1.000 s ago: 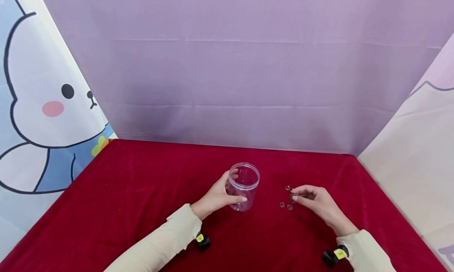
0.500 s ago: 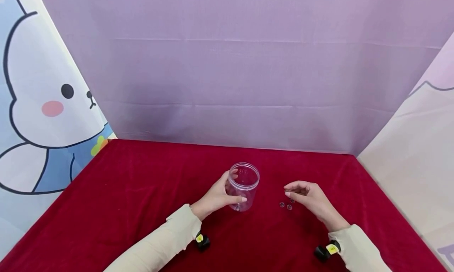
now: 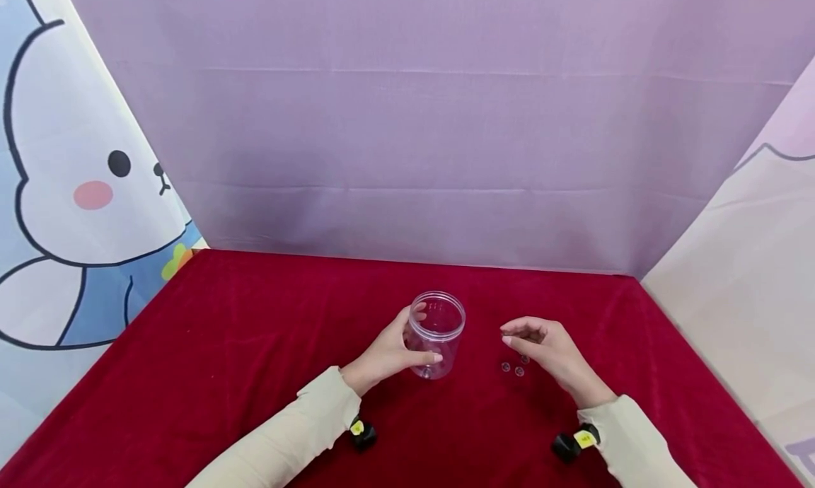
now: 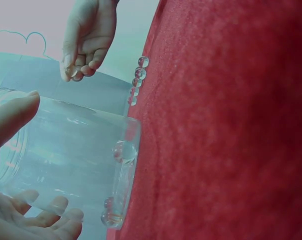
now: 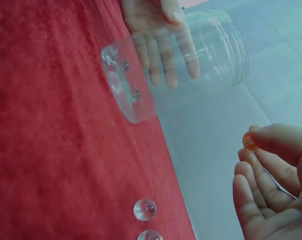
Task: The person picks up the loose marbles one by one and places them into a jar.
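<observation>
My left hand (image 3: 388, 353) grips a clear plastic jar (image 3: 451, 350), thumb on the near side and fingers behind it. The jar stands upright on the cloth, its mouth uncovered. Three clear marbles (image 5: 124, 66) lie on its bottom, seen through the wall in the right wrist view. To the right of the jar, my right hand (image 3: 554, 350) pinches one clear marble (image 5: 250, 142) between thumb and index finger, raised off the cloth. Its other fingers are loosely bent. Several loose marbles (image 4: 140, 73) lie on the cloth below and near that hand.
A red velvety cloth (image 3: 255, 346) covers the table. A purple fabric wall (image 3: 407, 134) rises behind it. At the left stands a panel (image 3: 57, 219) with a cartoon animal, and a pale panel (image 3: 751, 276) borders the right side.
My right hand has lifted from the group of marbles and moved left toward the jar, a marble pinched in its fingers. My left hand and the jar have stayed in place.
</observation>
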Tool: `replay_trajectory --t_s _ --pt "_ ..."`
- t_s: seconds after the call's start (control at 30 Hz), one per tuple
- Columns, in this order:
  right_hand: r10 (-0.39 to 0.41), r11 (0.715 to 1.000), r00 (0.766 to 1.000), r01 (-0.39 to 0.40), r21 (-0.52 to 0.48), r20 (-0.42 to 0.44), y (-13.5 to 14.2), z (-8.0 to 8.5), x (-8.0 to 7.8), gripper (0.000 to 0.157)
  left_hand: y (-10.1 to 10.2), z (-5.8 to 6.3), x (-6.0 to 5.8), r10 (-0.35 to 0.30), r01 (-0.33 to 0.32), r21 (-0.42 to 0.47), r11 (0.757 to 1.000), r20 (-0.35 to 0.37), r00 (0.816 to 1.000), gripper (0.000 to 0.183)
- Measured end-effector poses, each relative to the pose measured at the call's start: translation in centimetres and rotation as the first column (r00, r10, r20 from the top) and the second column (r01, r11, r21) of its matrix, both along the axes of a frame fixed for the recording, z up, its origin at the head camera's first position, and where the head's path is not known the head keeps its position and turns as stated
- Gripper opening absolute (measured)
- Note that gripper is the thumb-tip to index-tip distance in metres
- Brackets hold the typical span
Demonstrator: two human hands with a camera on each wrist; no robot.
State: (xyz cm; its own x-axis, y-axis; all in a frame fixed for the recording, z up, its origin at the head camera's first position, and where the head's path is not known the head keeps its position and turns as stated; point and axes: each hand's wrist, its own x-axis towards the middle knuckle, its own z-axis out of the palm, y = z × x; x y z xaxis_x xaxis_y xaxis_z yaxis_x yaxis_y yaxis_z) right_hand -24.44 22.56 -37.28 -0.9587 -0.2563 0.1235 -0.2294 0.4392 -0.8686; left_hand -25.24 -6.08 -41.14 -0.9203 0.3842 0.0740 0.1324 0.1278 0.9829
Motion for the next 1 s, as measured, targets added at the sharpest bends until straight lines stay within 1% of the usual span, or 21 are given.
replay_trajectory --t_s 0.27,0.4,0.67,1.0 --pt "0.006 1.000 1.000 -0.006 0.009 0.007 -0.7 0.8 -0.2 0.028 0.0 0.1 0.1 0.000 0.000 -0.007 1.000 0.003 1.000 0.089" --pt "0.011 1.000 1.000 -0.011 0.005 0.008 -1.0 1.1 -0.3 0.028 0.0 0.0 -0.1 -0.001 0.001 -0.007 1.000 0.001 1.000 0.088" --pt "0.020 1.000 1.000 -0.021 -0.007 -0.008 -1.7 1.4 -0.7 0.027 0.0 -0.2 0.0 -0.002 0.002 -0.006 1.000 0.016 1.000 0.088" --pt "0.017 1.000 1.000 -0.017 -0.008 -0.027 -2.1 1.7 -0.9 0.025 0.0 0.0 0.0 -0.005 0.005 -0.009 1.000 0.020 1.000 0.088"
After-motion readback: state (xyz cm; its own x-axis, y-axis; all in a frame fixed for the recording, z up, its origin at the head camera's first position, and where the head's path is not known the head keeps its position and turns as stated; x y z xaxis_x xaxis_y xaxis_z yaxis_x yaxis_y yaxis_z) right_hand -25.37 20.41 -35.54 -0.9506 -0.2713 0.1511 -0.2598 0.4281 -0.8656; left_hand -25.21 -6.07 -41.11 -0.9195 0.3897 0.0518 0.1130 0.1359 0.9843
